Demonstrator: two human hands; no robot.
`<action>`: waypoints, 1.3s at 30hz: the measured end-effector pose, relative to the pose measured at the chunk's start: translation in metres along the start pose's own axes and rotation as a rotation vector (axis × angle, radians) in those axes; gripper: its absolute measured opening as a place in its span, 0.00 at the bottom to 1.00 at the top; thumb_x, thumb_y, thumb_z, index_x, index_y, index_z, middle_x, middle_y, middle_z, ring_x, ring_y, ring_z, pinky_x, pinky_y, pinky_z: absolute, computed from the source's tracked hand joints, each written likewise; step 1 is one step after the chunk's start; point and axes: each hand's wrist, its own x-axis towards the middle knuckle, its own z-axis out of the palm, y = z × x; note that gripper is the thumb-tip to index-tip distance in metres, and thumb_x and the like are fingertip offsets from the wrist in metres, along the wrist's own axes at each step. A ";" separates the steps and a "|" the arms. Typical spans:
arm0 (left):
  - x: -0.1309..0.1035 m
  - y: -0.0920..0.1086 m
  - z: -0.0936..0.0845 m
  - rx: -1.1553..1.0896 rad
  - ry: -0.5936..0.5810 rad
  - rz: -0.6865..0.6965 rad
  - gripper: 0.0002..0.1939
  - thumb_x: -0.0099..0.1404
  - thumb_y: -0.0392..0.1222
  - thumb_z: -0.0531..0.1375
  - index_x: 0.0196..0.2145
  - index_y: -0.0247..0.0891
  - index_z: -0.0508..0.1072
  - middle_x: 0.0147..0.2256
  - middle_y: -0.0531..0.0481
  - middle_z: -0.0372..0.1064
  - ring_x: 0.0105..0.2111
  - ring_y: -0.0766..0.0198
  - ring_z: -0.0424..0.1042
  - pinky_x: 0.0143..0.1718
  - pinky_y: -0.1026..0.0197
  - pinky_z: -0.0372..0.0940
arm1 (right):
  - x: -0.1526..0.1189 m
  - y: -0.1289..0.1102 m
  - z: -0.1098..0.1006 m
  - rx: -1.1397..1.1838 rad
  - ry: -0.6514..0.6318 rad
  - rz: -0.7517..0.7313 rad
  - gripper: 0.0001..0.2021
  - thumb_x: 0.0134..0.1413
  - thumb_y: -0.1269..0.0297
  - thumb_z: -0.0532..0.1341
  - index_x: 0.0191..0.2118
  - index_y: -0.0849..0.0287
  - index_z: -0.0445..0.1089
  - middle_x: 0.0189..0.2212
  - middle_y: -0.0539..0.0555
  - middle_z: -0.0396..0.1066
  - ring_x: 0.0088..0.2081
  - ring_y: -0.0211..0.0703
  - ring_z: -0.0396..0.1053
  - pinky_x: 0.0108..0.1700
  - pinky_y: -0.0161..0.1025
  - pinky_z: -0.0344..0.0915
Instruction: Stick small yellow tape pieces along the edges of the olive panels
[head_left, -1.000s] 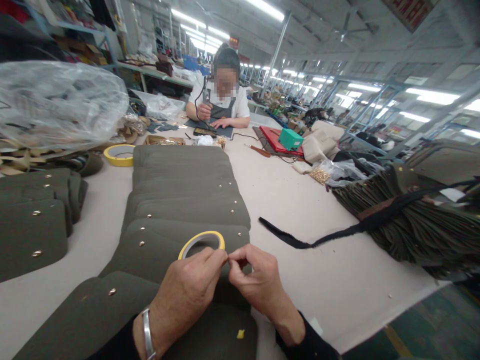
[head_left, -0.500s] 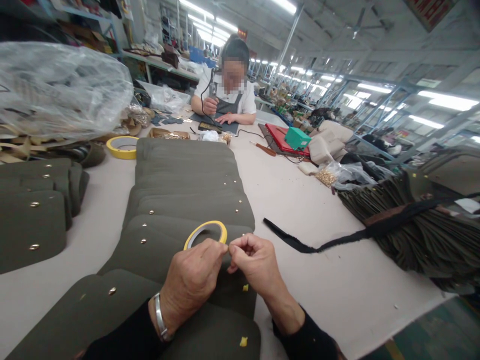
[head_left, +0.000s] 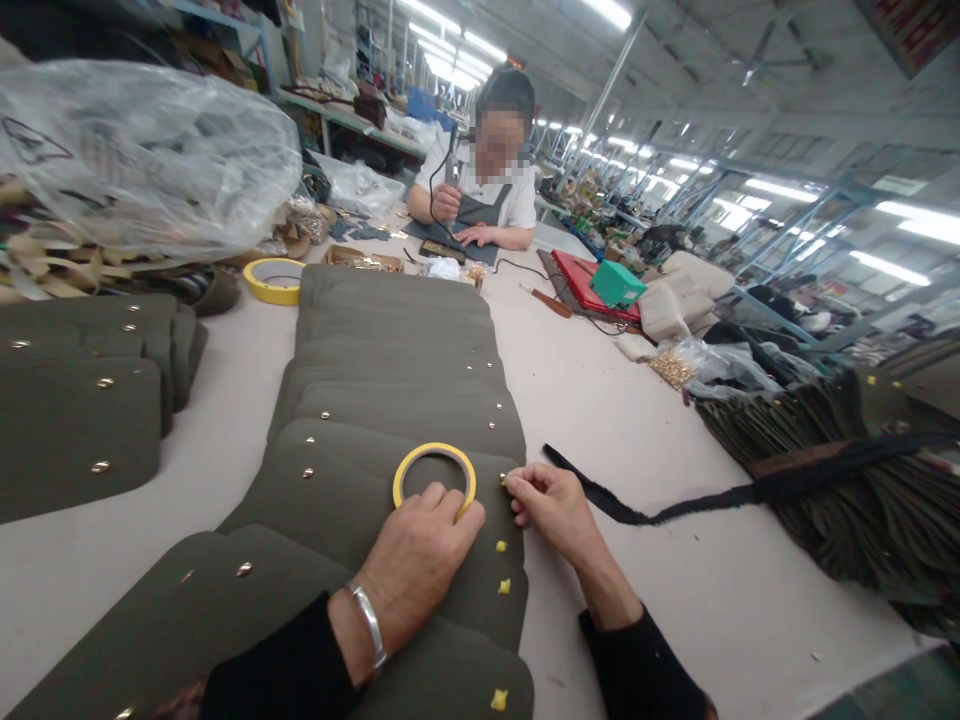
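Tape (head_left: pixel 435 449), a yellow roll, sits over the middle of the overlapping green panels (head_left: pixel 360 500), its near rim under the left hand (head_left: pixel 420 560). That hand's fingers are curled over the rim and have hold of it, with the thumb at the right; whether the roll rests on the cloth or is held just above it, I cannot tell. Around the left wrist is a bracelet (head_left: pixel 367 622). To the right of the roll, the right hand (head_left: pixel 551 505) has thumb and forefinger pinched together at a stud (head_left: pixel 503 478) by the panels' right edge; what lies between the tips is too small to tell. Yellow bits (head_left: pixel 501 546) stand in a line down that edge, nearer the wearer. Past the right hand, a black strip (head_left: pixel 637 517) runs across the table (head_left: pixel 600 420) onto a dark stack (head_left: pixel 795 450). More panels lie at the left, and a second roll (head_left: pixel 272 290) stands beside the far left corner of the middle row. Across the table, a co-worker (head_left: pixel 484 205) holds a corded tool upright in one hand, the other hand flat on dark material.
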 end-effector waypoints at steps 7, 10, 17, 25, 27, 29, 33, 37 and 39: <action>-0.001 0.002 -0.002 -0.006 -0.035 -0.022 0.05 0.66 0.31 0.54 0.35 0.40 0.67 0.34 0.50 0.67 0.34 0.58 0.65 0.32 0.59 0.64 | 0.005 -0.009 0.009 -0.461 0.081 -0.297 0.09 0.53 0.68 0.57 0.27 0.60 0.73 0.23 0.51 0.73 0.25 0.39 0.69 0.29 0.34 0.64; -0.002 0.002 -0.001 -0.002 -0.033 -0.029 0.07 0.65 0.30 0.53 0.35 0.40 0.66 0.34 0.49 0.66 0.34 0.57 0.64 0.31 0.58 0.64 | 0.008 -0.009 0.009 -0.548 0.093 -0.344 0.07 0.55 0.67 0.58 0.36 0.60 0.74 0.22 0.50 0.73 0.24 0.40 0.69 0.30 0.35 0.63; -0.004 0.000 0.001 0.002 0.019 -0.002 0.07 0.64 0.29 0.53 0.35 0.40 0.66 0.33 0.49 0.65 0.34 0.56 0.63 0.33 0.55 0.61 | -0.002 0.000 -0.008 -0.652 0.104 -0.659 0.07 0.62 0.68 0.56 0.41 0.60 0.70 0.30 0.53 0.73 0.32 0.41 0.71 0.37 0.37 0.67; 0.005 -0.002 0.003 0.077 0.086 0.057 0.05 0.67 0.36 0.53 0.32 0.40 0.65 0.29 0.49 0.64 0.30 0.55 0.62 0.32 0.53 0.59 | 0.007 -0.008 0.005 -0.986 0.013 -0.668 0.09 0.60 0.73 0.56 0.36 0.62 0.74 0.31 0.58 0.74 0.34 0.45 0.72 0.39 0.38 0.66; 0.005 -0.004 0.004 0.091 0.090 0.070 0.05 0.67 0.37 0.53 0.32 0.40 0.64 0.28 0.50 0.63 0.29 0.56 0.62 0.31 0.54 0.58 | 0.012 -0.015 0.008 -0.977 0.007 -0.524 0.08 0.59 0.71 0.57 0.34 0.61 0.75 0.30 0.58 0.76 0.34 0.44 0.73 0.39 0.36 0.66; 0.005 -0.005 0.004 0.101 0.096 0.074 0.05 0.68 0.36 0.53 0.32 0.40 0.64 0.28 0.50 0.63 0.28 0.58 0.62 0.29 0.56 0.57 | 0.014 -0.019 0.010 -0.939 0.018 -0.406 0.08 0.58 0.69 0.58 0.32 0.60 0.76 0.30 0.57 0.77 0.34 0.45 0.74 0.38 0.36 0.65; 0.006 -0.007 0.004 0.109 0.160 0.090 0.06 0.68 0.36 0.53 0.32 0.40 0.64 0.27 0.51 0.63 0.27 0.60 0.62 0.25 0.59 0.54 | 0.011 -0.017 0.015 -0.828 0.163 -0.267 0.08 0.56 0.66 0.60 0.30 0.59 0.76 0.27 0.56 0.78 0.31 0.45 0.74 0.34 0.36 0.63; 0.009 -0.009 -0.003 0.102 0.292 0.108 0.09 0.70 0.39 0.51 0.31 0.40 0.65 0.26 0.52 0.63 0.26 0.63 0.61 0.24 0.61 0.52 | -0.002 -0.014 0.019 -0.713 0.208 -0.266 0.08 0.54 0.67 0.60 0.28 0.58 0.76 0.26 0.54 0.77 0.27 0.41 0.72 0.30 0.34 0.61; 0.010 -0.012 -0.007 0.071 0.352 0.101 0.10 0.71 0.42 0.51 0.32 0.39 0.66 0.26 0.52 0.63 0.26 0.64 0.63 0.26 0.61 0.54 | -0.011 -0.015 0.017 -0.691 0.110 -0.305 0.07 0.53 0.68 0.61 0.28 0.57 0.76 0.25 0.53 0.77 0.27 0.40 0.72 0.30 0.34 0.61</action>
